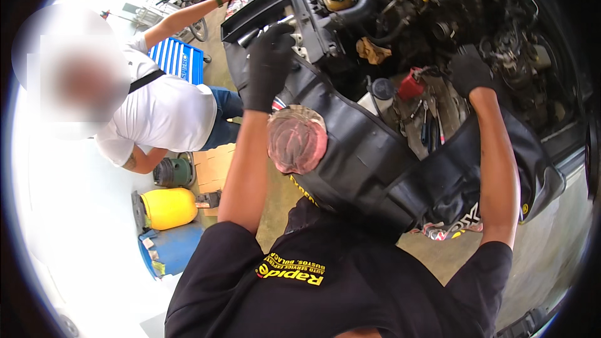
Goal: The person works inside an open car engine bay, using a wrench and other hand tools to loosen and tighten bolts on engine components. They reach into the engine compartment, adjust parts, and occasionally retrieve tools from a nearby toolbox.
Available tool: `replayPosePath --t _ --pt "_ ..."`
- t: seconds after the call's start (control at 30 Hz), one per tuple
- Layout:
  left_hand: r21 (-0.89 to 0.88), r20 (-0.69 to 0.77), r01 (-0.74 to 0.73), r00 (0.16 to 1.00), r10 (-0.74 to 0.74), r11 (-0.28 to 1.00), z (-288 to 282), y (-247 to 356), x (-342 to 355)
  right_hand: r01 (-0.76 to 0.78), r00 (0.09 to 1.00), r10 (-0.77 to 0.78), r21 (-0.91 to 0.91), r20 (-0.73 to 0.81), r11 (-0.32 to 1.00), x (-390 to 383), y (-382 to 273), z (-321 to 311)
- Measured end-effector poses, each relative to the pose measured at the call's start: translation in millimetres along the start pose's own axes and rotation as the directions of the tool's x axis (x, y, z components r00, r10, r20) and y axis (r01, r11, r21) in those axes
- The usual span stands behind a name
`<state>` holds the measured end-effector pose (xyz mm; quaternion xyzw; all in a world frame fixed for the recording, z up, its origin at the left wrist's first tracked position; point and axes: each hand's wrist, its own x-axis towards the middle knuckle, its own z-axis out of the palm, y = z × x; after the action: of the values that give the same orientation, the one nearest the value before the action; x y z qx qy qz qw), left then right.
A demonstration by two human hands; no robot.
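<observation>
My left hand [268, 66], in a black glove, is at the front edge of the engine bay, beside a long black tray [255, 15]. Its fingers look curled, and what they grip is hidden; a short silver tube [248, 38] shows just left of it. Reaching over the engine [441, 28], my right hand [472, 70] is closed in a matching glove, its grip hidden from view. A red object [411, 85] lies left of that hand. Below it, several hand tools [427, 126] rest in a recess near a white reservoir with a dark cap [382, 89].
A black fender cover [350, 138] drapes over the car's edge, with a round camouflage-and-red cap [297, 141] by it. A person in white [166, 116] stands at left, one hand reaching to the car's front. Behind are a blue tool cabinet [188, 59] and a yellow drum [169, 208].
</observation>
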<state>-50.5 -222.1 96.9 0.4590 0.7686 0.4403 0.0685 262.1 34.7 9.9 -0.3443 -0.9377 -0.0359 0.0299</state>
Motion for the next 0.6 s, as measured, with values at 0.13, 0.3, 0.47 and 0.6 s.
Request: replayPosePath --t 0.13,0.3,0.47,0.6 --pt "0.578 -0.226 0.286 0.956 -0.187 0.765 -93.6 -186.7 8.6 0.108 0.994 -0.107 0.034 -0.032 0.994 15.7 -38.2 -13.1" --pt "0.534 -0.281 0.299 0.945 -0.167 0.791 -54.2 -227.6 23.6 0.253 0.905 -0.228 0.024 -0.359 0.967 17.6 -67.0 -37.8" --pt "0.537 -0.082 0.261 0.963 -0.259 0.802 -76.3 -233.9 47.7 0.305 0.945 -0.169 0.574 -0.278 0.76 53.5 -201.5 -92.7" --pt "0.412 -0.07 0.194 0.981 -0.181 0.89 -92.2 -209.5 42.5 0.294 0.956 -0.235 0.532 -0.176 0.794 99.5 -325.2 -68.2"
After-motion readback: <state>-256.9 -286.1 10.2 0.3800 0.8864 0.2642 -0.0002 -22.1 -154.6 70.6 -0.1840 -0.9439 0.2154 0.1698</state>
